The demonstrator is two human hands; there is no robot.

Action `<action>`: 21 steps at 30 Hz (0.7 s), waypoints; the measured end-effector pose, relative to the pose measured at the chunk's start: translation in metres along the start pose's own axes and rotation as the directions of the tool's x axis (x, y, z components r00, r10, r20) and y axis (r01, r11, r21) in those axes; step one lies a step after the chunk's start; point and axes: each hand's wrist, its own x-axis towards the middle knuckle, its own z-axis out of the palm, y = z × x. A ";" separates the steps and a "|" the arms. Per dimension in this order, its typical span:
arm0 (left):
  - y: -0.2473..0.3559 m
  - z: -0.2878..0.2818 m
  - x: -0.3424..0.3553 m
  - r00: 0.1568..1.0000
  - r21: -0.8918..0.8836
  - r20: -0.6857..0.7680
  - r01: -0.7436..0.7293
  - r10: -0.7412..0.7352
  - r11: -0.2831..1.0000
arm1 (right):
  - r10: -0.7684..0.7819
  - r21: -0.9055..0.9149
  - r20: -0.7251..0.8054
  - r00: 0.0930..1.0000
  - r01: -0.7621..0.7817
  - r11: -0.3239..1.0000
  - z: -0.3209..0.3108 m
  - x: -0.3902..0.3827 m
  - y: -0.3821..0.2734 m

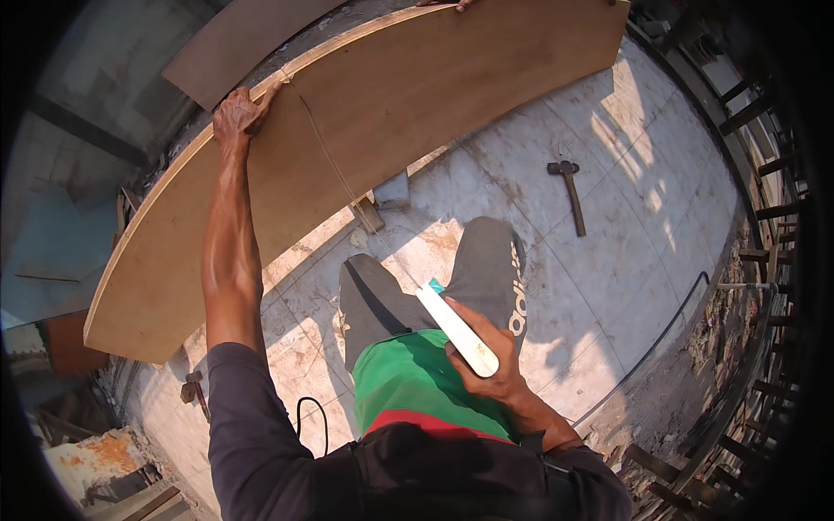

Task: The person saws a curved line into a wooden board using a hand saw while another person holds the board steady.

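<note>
A wide plywood board (452, 95) lies across the upper view, a wooden block (369, 215) under its lower edge. My left hand (245, 117), arm stretched upward, is closed on the board's upper edge. My right hand (480, 347) grips the white handle (447, 317) of a long, thin tool that looks like a handsaw. Its blade (398, 259), seen nearly edge-on, reaches up toward the board, where a thin line crosses the wood; where blade ends and line begins I cannot tell.
Another person's hand (456, 4) rests on the board's upper edge. A hammer (569, 195) lies on the tiled floor (643, 286), another (193, 391) at lower left. A smaller panel (234, 35) sits behind the board. Cables, rubble and timber pieces line the edges.
</note>
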 end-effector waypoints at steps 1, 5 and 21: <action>0.001 0.001 -0.003 1.000 -0.011 0.005 0.003 -0.003 1.000 | 0.006 -0.011 0.001 1.000 -0.006 1.000 -0.004 0.003 -0.010; -0.006 -0.004 -0.004 1.000 -0.014 -0.011 -0.002 0.002 1.000 | -0.045 -0.142 -0.161 0.986 0.022 0.990 -0.022 0.014 -0.020; -0.003 0.003 -0.009 0.998 0.043 -0.057 -0.034 0.036 0.998 | 0.236 0.112 -0.267 0.934 -0.213 0.971 -0.057 0.061 -0.128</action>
